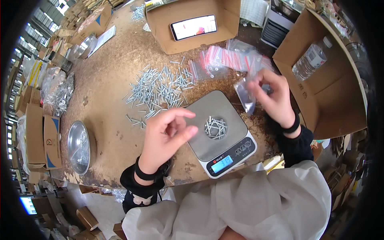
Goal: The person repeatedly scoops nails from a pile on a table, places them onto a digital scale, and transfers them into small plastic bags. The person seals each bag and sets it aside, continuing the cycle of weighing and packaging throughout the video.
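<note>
A digital kitchen scale (202,110) with a lit blue display sits in front of me, holding a small cluster of silver screws (216,128) at the middle of its plate. My left hand (162,134) hovers at the plate's left edge, thumb and fingers apart and nothing between them. To the right of the scale, my right hand (275,98) pinches a small clear zip bag (245,96), slightly blurred. Beyond the left hand lies a loose heap of screws (160,86). Several red-edged zip bags (220,60) with small pale parts inside lie past the scale.
A cardboard box (160,40) at the back holds a propped phone (194,28). On the right, another open box (320,94) contains a plastic bottle (310,62). A metal bowl (80,148) stands near the table's left edge, with cartons (52,142) beside it.
</note>
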The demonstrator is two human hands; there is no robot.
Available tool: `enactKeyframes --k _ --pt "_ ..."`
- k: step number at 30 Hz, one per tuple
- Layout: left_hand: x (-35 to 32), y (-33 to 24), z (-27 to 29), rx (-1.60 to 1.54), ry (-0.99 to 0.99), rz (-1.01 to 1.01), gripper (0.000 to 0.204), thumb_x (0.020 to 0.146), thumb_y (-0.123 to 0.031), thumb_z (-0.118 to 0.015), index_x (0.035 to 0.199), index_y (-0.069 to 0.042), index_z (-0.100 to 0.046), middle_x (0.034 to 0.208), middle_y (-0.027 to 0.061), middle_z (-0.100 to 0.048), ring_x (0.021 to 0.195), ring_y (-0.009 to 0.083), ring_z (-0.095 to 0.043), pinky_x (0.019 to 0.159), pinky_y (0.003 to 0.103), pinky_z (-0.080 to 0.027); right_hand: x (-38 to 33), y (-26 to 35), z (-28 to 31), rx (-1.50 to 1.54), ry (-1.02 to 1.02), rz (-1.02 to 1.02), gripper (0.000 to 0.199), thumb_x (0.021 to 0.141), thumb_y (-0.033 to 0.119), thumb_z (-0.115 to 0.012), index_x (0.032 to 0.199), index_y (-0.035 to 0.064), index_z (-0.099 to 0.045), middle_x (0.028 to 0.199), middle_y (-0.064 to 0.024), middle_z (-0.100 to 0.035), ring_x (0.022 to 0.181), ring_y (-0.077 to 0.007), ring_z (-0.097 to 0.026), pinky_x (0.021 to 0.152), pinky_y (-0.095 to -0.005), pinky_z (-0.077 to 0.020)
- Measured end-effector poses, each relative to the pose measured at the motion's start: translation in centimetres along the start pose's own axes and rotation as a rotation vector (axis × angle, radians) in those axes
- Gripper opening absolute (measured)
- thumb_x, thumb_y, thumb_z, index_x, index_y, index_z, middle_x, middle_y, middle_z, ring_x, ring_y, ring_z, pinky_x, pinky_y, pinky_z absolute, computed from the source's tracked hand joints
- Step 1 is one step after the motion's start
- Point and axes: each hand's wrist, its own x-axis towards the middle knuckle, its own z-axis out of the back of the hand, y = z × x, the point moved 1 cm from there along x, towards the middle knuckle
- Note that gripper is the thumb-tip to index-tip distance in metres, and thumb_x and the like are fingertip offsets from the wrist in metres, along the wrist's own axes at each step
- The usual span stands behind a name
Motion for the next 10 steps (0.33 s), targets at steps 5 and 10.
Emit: enactKeyframes --k 5,10 --pt "-0.2 -1.4 -1.9 -0.032 0.238 -0.188 0.036 0.078 -0.017 -0.084 0.11 -0.01 -0.069 0.079 -0.0004 -0.06 0.06 0.0082 -0.049 0.053 0.025 -0.039 -0.4 5.1 -0.8 -0.047 0.05 0.403 0.016 0.08 0.012 -0.075 0.073 0.0085 -0.062 0.063 -0.0014 -0.061 0.056 -0.0202 -0.062 0.096 -0.0477 -0.0496" --pt "-1.4 -1.9 -2.8 -0.089 0.337 -0.229 0.028 0.082 -0.013 -0.081 0.108 -0.01 -0.072 0.091 0.0049 -0.071 0.074 0.0177 -0.068 0.063 0.027 -0.051 -0.9 6.3 -1.9 -0.135 0.117 0.622 0.025 0.081 0.016 -0.076 0.065 0.0105 -0.056 0.061 -0.0016 -0.06 0.053 -0.02 -0.06 0.098 -0.0475 -0.0502"
